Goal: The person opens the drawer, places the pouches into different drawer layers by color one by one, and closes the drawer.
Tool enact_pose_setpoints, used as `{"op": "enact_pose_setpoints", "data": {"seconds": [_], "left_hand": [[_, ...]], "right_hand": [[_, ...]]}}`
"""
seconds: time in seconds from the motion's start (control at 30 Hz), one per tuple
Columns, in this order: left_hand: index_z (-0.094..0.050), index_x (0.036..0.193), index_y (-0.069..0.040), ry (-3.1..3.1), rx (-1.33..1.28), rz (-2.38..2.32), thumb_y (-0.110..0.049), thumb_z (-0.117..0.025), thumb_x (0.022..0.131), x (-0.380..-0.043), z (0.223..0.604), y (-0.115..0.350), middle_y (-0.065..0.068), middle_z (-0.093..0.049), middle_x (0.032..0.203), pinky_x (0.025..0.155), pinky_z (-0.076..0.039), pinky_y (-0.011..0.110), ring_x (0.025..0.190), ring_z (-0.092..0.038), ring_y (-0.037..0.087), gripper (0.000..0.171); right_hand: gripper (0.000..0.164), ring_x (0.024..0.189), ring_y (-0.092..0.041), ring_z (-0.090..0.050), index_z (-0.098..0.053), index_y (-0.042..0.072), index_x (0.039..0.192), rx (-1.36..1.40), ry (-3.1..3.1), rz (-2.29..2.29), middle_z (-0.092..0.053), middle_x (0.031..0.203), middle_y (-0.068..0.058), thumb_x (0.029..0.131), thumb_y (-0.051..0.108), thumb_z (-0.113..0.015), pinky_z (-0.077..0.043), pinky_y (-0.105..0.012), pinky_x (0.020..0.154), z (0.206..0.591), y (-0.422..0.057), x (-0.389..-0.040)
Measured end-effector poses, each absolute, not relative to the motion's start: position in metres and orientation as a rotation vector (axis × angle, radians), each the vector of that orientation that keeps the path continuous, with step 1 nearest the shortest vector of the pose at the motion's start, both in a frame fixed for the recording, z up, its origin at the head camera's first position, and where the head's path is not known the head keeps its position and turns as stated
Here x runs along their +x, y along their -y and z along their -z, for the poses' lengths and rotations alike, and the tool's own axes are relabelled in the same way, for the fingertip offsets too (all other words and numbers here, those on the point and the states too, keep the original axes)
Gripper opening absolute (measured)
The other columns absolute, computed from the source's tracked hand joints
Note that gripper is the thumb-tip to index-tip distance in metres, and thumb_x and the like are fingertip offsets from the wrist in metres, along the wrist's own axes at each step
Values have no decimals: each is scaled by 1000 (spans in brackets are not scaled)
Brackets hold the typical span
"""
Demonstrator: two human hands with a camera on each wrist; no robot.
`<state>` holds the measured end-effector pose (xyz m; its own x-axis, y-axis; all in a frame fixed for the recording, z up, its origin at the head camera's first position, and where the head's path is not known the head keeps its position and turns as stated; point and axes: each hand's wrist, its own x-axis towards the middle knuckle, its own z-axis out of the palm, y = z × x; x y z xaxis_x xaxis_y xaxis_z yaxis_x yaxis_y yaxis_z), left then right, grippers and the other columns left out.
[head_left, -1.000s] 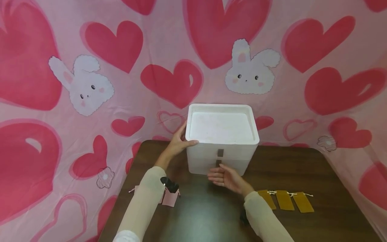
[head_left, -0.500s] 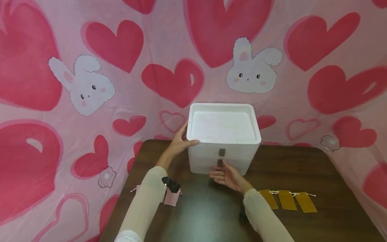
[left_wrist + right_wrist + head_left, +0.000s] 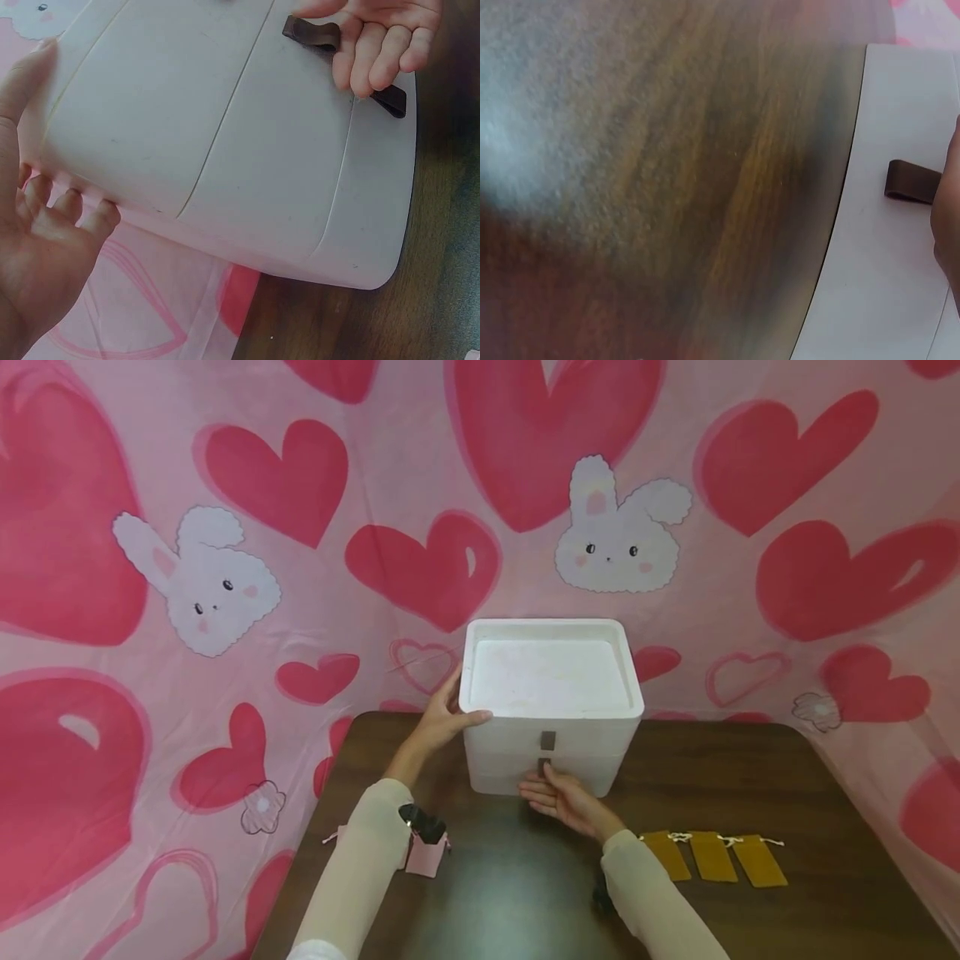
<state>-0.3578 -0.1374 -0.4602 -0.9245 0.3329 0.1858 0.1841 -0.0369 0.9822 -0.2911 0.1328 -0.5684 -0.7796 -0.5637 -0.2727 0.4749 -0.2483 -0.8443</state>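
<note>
A white drawer box (image 3: 553,735) with a recessed top stands at the back of the table. My left hand (image 3: 438,720) holds its left side near the top, thumb along the upper front edge and fingers against the side wall. My right hand (image 3: 566,797) is at the box's front, palm turned inward and fingers fairly straight. Its thumb and index finger are next to the middle dark pull tab (image 3: 311,34); whether they touch it I cannot tell. Partly behind the fingers is the lower pull tab (image 3: 913,181). Seams between the drawers look shut.
Several mustard drawstring pouches (image 3: 712,857) lie in a row on the right of the dark wooden table (image 3: 495,885). On the left are pink pouches (image 3: 426,855), partly hidden by the left sleeve. A pink heart-and-rabbit cloth (image 3: 420,460) hangs behind the box.
The head view has shifted slightly. My right hand's fingers have moved a little by the middle tab, while my left hand has stayed on the box.
</note>
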Motion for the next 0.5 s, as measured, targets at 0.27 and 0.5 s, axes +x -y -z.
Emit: {"op": "enact_pose_setpoints", "data": {"seconds": [0.27, 0.5], "left_hand": [[-14, 165, -24, -2087, 552, -2130, 3, -75, 84, -358, 460, 137, 1, -23, 171, 123, -35, 48, 152, -36, 25, 105], [-15, 165, -23, -2107, 556, -2121, 5, -74, 85, -358, 462, 137, 1, -25, 171, 123, -36, 49, 150, -38, 25, 103]], "right_hand": [[62, 109, -11, -73, -34, -17, 147, -132, -1355, 2135, -76, 120, -5, 111, 33, -40, -55, -33, 106, 573, -127, -284], [59, 105, -13, -75, -38, -18, 143, -131, -1291, 2179, -78, 115, -7, 111, 31, -40, -61, -29, 93, 571, -125, -278]]}}
